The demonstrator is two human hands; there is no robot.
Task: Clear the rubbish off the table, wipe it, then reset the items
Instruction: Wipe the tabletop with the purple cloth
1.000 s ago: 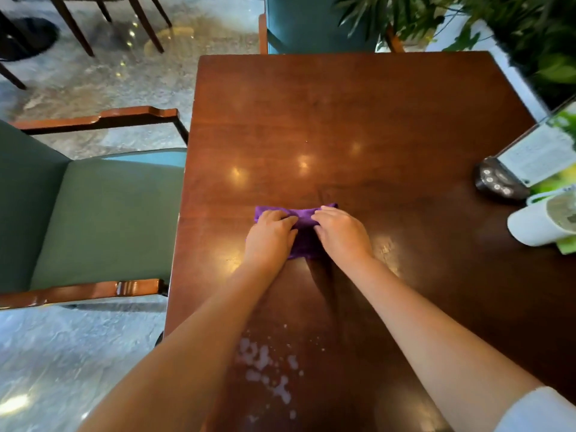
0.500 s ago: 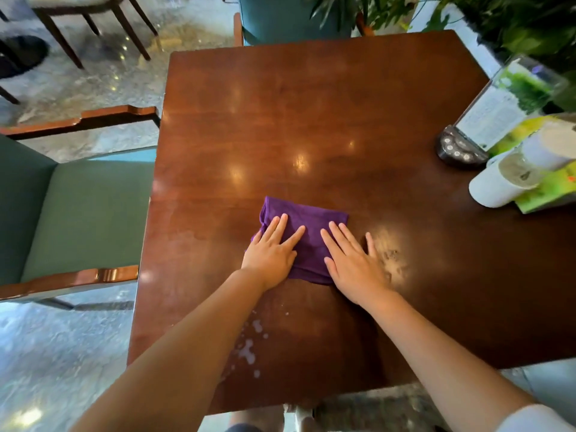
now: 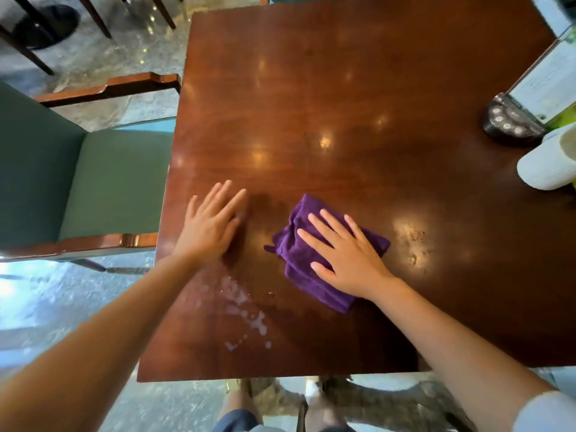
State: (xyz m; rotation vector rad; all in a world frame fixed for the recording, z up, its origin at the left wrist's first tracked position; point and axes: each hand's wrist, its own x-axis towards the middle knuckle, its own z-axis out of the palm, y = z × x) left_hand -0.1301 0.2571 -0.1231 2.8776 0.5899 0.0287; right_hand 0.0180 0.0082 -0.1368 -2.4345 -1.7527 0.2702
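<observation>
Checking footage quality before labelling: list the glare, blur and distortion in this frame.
Head view: ceiling-light glare spots dot the glossy table; motion blur softens the left hand, while the right hand on the purple cloth stays sharper; wide-angle distortion bows the table edges and stretches the forearms.

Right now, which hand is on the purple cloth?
The right hand, pressed flat on the cloth. The left hand rests on bare table.

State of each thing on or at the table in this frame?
purple cloth: folded, flat on table, under right hand
right hand: open, pressing cloth
left hand: open, off the cloth
white spill: unwiped
white cup: lying on its side
green chair: empty
</observation>
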